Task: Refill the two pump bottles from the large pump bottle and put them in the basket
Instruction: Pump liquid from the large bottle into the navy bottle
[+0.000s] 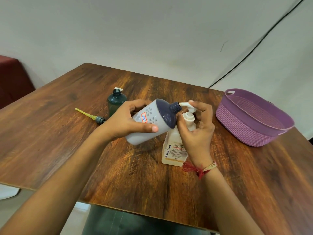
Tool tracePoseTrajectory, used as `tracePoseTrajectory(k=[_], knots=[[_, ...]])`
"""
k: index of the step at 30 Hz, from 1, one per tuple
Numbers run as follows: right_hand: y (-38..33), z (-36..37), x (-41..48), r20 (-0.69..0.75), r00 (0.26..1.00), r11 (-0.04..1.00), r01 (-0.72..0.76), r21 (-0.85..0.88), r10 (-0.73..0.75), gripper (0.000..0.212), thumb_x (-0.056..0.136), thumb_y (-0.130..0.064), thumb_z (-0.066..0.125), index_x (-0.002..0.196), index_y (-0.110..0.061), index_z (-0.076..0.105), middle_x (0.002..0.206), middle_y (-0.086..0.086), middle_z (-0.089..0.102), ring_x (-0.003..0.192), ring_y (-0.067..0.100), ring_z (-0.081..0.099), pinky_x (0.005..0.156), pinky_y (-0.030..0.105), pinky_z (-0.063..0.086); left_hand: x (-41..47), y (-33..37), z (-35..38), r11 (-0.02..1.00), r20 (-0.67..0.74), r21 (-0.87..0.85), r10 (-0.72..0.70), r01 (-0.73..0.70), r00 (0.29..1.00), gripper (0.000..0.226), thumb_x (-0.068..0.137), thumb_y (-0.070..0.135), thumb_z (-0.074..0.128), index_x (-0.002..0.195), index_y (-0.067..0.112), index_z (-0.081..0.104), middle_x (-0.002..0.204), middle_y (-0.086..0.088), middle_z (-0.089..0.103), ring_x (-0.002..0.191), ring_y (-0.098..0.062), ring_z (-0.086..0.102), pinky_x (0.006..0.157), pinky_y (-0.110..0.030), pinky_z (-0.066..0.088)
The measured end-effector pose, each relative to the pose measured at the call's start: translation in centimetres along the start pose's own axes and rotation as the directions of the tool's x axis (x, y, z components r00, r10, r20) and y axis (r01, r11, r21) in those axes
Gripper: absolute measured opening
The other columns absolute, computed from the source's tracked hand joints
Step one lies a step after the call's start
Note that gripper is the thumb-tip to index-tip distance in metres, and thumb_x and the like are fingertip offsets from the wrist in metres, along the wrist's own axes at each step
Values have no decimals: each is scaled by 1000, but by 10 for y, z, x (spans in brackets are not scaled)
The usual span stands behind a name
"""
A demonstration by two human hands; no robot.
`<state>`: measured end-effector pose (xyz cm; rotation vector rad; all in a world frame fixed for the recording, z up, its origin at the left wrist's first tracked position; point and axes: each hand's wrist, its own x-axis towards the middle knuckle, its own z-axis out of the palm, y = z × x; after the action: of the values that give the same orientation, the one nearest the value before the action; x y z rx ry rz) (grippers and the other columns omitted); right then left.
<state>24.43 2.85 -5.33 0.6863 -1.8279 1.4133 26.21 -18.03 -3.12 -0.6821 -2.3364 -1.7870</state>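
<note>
My left hand (pixel 128 121) grips a white bottle with a dark blue top (pixel 152 120), tilted so its open neck meets the spout of the large pump bottle (pixel 174 150). That large cream bottle stands upright on the wooden table (pixel 67 133). My right hand (pixel 198 126) rests on its white pump head, a finger on top. Behind my left hand stands a dark green bottle (pixel 115 102) with no cap on its neck. A loose pump with a yellow tube (pixel 91 115) lies on the table to its left.
A purple woven basket (pixel 254 131) sits at the table's right side, close to the edge. A black cable runs down the wall behind it. A dark red seat stands at the far left.
</note>
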Motion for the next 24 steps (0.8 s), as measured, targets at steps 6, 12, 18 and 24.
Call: tracePoseTrajectory(k=[6,12,18,24], knots=[[1,-1,0,9,1000,1000,4,26,-5,45,82,-4,68,114,-30,51,107,-23,56,95,6,61,80,21,49,-1,1,3,1000,-10,1,9,-9,1000,65,57,41,76,112,10,62,101,-8,66,87,-19,65,69,-24,54],[-1,0,1,-28,999,1000,-18,19,18,36,81,-8,69,99,-34,52,94,-20,60,88,5,62,75,21,50,-1,-1,2,1000,-8,5,1,-1,1000,66,57,41,76,111,7,62,100,-11,66,86,-21,65,69,-26,54],[-2,-2,0,10,1000,1000,14,-13,-13,46,82,-7,68,117,-30,48,109,-23,56,94,4,61,79,21,49,0,-1,2,1000,-11,8,1,-1,1000,67,56,42,76,113,9,62,102,-10,66,88,-22,65,70,-27,54],[-2,-1,2,-23,999,999,-27,24,27,38,81,-6,70,104,-30,52,96,-17,60,87,7,62,74,25,51,0,0,2,1000,-24,9,9,-8,1000,67,57,42,76,113,8,62,102,-11,66,88,-25,64,71,-30,54]])
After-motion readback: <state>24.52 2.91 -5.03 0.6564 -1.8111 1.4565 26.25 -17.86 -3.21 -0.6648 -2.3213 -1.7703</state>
